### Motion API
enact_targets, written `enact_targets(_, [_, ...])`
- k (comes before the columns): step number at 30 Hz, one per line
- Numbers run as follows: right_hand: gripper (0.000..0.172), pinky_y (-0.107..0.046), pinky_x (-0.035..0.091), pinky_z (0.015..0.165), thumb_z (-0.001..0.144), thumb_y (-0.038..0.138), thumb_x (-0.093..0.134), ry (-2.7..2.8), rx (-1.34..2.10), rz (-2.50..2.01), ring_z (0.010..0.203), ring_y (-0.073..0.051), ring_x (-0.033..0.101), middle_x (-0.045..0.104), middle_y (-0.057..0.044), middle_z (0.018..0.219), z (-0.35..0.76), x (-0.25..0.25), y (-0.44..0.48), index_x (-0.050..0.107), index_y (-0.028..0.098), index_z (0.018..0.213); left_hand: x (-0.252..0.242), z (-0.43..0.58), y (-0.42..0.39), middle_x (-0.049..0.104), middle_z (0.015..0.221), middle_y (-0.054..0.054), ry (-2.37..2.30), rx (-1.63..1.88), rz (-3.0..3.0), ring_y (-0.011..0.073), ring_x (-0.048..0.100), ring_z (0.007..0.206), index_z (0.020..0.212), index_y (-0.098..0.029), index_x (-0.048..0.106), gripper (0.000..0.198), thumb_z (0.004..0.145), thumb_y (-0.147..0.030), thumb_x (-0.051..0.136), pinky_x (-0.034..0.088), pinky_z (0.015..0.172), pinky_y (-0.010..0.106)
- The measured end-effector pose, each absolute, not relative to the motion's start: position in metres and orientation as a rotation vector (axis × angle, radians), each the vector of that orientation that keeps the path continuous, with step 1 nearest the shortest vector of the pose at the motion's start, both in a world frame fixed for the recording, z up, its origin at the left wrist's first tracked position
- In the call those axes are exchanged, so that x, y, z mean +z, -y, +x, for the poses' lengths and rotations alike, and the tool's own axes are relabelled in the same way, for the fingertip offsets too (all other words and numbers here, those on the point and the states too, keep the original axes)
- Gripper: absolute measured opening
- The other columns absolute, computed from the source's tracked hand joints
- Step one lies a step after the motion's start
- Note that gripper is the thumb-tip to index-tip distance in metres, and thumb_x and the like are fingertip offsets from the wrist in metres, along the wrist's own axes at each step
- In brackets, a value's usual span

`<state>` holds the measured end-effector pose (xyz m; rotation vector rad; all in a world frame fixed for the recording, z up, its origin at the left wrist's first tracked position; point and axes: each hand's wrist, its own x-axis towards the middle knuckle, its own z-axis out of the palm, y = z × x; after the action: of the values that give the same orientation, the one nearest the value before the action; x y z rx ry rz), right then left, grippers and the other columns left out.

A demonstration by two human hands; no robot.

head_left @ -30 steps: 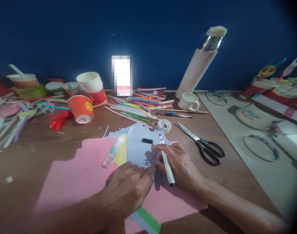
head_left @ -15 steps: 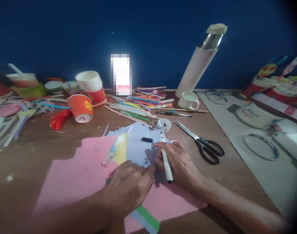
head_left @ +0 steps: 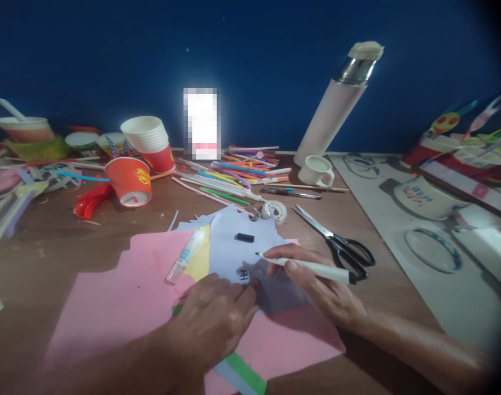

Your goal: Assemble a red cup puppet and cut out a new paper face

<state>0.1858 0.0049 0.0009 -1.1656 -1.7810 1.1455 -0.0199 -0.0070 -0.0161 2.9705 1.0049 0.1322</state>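
Observation:
My right hand (head_left: 312,280) is closed on a white marker (head_left: 316,267), its dark tip pointing left over the lavender paper (head_left: 229,236). My left hand (head_left: 221,310) rests on the papers with fingers curled and pressed together; what lies under the fingertips is hidden. Beside those fingertips, a small round piece (head_left: 243,275) bears a black letter like an H. A black marker cap (head_left: 244,237) lies on the lavender paper. To the left are a clear glue tube (head_left: 184,258) and yellow paper (head_left: 199,258), over a large pink sheet (head_left: 98,296).
Black-handled scissors (head_left: 336,238) lie right of the papers. Behind are a tape roll (head_left: 274,210), colored sticks (head_left: 238,173), a white mug (head_left: 316,171) and a tall flask (head_left: 332,115). Paper cups (head_left: 129,181) and a red stapler-like object (head_left: 92,202) stand at the left.
The marker has swung from nearly upright to almost level, its tip moving down and left. My right hand has turned and shifted right. The view has shifted slightly.

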Motion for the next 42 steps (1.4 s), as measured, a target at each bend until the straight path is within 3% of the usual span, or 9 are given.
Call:
enact_targets(5, [0.027,-0.027,0.047,0.077,0.089,0.025,0.042,1.963,1.098,-1.047,0.089,-0.017,0.06,0.064,-0.005,0.099,0.189,-0.006,-0.001,0.052,0.022,0.114,-0.016,-0.019,0.007,0.058,0.064,0.001,-1.051,0.125,2.938,0.0184,0.056,0.058,0.099,-0.017,0.052,0.021,0.09,-0.023,0.034,0.043,0.056,0.034])
enact_targets(13, [0.027,-0.025,0.046,0.074,0.089,0.022,0.044,2.14,0.938,-1.146,0.086,-0.015,0.06,0.063,-0.003,0.098,0.185,-0.013,-0.005,0.049,0.023,0.115,-0.019,-0.02,0.006,0.057,0.062,0.001,-1.038,0.166,2.91,0.0189,0.054,0.055,0.088,-0.018,0.055,0.02,0.089,-0.022,0.035,0.043,0.052,0.035])
enact_targets(19, [0.025,-0.027,0.046,0.074,0.089,0.024,0.044,2.124,0.98,-1.176,0.085,-0.016,0.061,0.064,-0.004,0.097,0.184,-0.012,-0.004,0.051,0.022,0.113,-0.026,-0.023,0.009,0.06,0.068,0.002,-1.111,0.355,2.845,0.0165,0.055,0.061,0.105,-0.018,0.053,0.023,0.089,-0.026,0.039,0.043,0.059,0.033])
enact_targets(24, [0.027,-0.028,0.047,0.073,0.089,0.025,0.043,1.993,1.09,-1.145,0.085,-0.018,0.061,0.065,-0.005,0.096,0.187,-0.011,-0.005,0.054,0.022,0.113,-0.024,-0.019,0.01,0.057,0.063,0.001,-1.136,0.265,2.843,0.0174,0.054,0.059,0.091,-0.018,0.057,0.02,0.089,-0.026,0.038,0.043,0.057,0.034])
enact_targets(31, [0.022,-0.022,0.046,0.052,0.089,0.028,0.044,1.651,1.019,-1.255,0.056,-0.013,0.056,0.058,0.0,0.061,0.189,-0.012,-0.001,0.065,0.021,0.093,-0.022,-0.02,0.009,0.058,0.063,0.002,-1.1,0.194,2.92,0.0166,0.056,0.06,0.109,-0.015,0.052,0.027,0.09,-0.026,0.037,0.046,0.059,0.034])
enact_targets(36, [0.008,-0.019,0.04,0.037,0.082,0.024,0.052,1.651,1.049,-1.398,0.043,-0.011,0.052,0.06,0.001,0.054,0.18,-0.014,0.0,0.058,0.018,0.081,-0.023,-0.021,0.008,0.055,0.06,0.0,-1.133,0.207,2.923,0.016,0.056,0.06,0.107,-0.017,0.053,0.024,0.089,-0.026,0.039,0.047,0.063,0.034])
enact_targets(42, [0.013,-0.021,0.035,0.034,0.079,0.027,0.054,1.903,0.775,-1.498,0.037,-0.012,0.05,0.059,0.002,0.047,0.18,-0.012,0.0,0.054,0.019,0.068,-0.026,-0.022,0.007,0.056,0.061,0.001,-1.085,0.215,2.928,0.0167,0.057,0.061,0.109,-0.016,0.051,0.026,0.089,-0.026,0.039,0.048,0.061,0.034])
